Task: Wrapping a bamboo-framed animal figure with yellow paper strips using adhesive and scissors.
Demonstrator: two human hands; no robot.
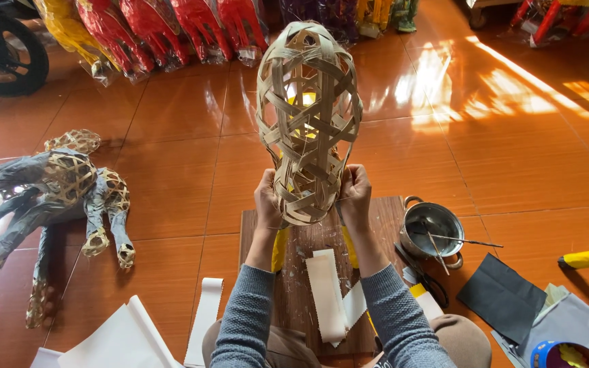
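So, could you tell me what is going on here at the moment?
A person seated on the tiled floor holds up a woven bamboo frame, gripping its lower end with the left hand and the right hand. Beneath it lies a wooden board with white paper strips on it. A metal pot with a stick in it stands to the right, beside black paper. To the left lies a partly paper-covered woven figure.
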